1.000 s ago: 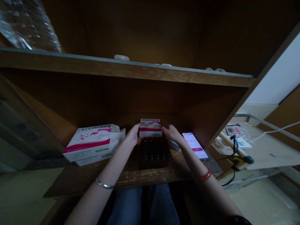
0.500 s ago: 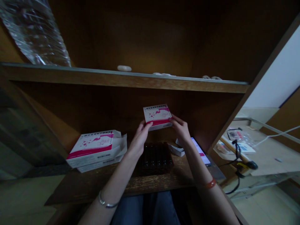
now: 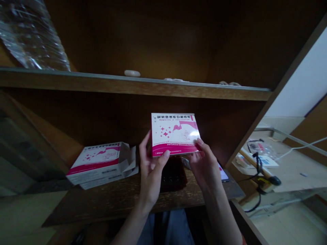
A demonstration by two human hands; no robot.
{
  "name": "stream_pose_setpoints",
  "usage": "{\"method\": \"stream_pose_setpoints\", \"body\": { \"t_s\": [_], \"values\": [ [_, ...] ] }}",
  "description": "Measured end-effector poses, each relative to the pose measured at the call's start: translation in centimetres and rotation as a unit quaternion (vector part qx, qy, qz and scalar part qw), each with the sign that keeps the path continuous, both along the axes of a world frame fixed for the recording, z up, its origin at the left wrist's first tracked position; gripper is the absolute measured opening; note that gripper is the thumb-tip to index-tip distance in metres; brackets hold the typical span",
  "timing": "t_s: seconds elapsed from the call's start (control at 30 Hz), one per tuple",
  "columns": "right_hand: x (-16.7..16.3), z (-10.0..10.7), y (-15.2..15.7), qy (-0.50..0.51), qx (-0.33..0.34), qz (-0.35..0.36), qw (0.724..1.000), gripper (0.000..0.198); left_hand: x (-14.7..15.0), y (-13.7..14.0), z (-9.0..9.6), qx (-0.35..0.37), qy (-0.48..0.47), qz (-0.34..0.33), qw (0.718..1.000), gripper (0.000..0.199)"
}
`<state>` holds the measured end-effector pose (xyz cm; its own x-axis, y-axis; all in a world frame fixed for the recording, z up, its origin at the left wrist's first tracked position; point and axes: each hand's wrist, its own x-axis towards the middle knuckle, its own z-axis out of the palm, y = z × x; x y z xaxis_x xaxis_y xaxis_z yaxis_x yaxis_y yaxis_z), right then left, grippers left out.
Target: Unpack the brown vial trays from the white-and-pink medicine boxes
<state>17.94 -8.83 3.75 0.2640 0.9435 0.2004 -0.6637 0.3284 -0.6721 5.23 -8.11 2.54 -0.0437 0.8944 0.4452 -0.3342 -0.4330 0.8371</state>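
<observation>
Between my two hands is a white and pink medicine box [image 3: 176, 134], its printed front tilted up towards me. My left hand [image 3: 150, 168] grips its left lower corner, thumb on the front face. My right hand [image 3: 205, 163] holds the lower right corner, thumb and fingers on the edge. Beneath the box, a dark brown tray [image 3: 173, 180] sits on the wooden shelf, partly hidden by my hands. To the left lie stacked medicine boxes [image 3: 95, 158] of the same print, with open flaps at their right end.
Above runs a shelf edge [image 3: 143, 85] with a pale oval object [image 3: 132, 73] on it and a clear plastic bottle pack [image 3: 30, 37] at left. A lit phone [image 3: 223, 173] lies beyond my right hand. At right, a table [image 3: 298, 170] bears cables and plastic packaging.
The held medicine box has come closer to me and its front now faces me more fully. Both hands have moved nearer with it, covering more of the tray and phone.
</observation>
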Motion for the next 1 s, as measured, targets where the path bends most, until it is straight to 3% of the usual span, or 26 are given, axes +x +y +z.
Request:
{"method": "stream_pose_setpoints", "body": {
  "t_s": [0.1,0.27,0.43,0.57,0.63,0.7,0.83,1.0],
  "values": [
    [-0.4,-0.2,-0.4,0.006,-0.030,0.002,1.000,0.033,0.0,-0.2,-0.4,-0.019,-0.042,0.013,0.999,0.057],
    [-1.3,-0.7,-1.1,-0.003,0.007,-0.044,0.999,0.038,0.0,-0.4,-0.7,-0.035,-0.117,0.001,0.993,0.053],
    [-1.5,-1.8,-1.3,-0.004,-0.002,-0.068,0.998,0.034,-0.1,-0.7,-1.0,-0.041,-0.131,0.026,0.990,0.052],
    [-0.3,-2.6,-1.3,0.009,0.004,-0.069,0.998,0.033,-0.7,-0.6,-0.5,-0.061,-0.163,0.043,0.984,0.045],
    [0.3,-2.8,-1.4,-0.016,0.006,-0.065,0.998,0.043,-1.1,-0.5,0.2,-0.069,-0.166,0.060,0.982,0.043],
    [0.6,-3.0,-1.4,-0.056,0.009,-0.055,0.997,0.049,-1.6,-0.4,1.0,-0.063,-0.139,0.091,0.984,0.046],
    [0.3,-3.1,-1.1,-0.091,0.006,-0.027,0.995,0.035,-2.3,-0.7,2.2,-0.038,-0.019,0.144,0.989,0.054],
    [-0.2,-3.1,-0.6,-0.068,-0.014,0.008,0.998,0.051,-2.4,-1.2,3.2,0.032,0.062,0.176,0.982,0.050]
  ]
}}
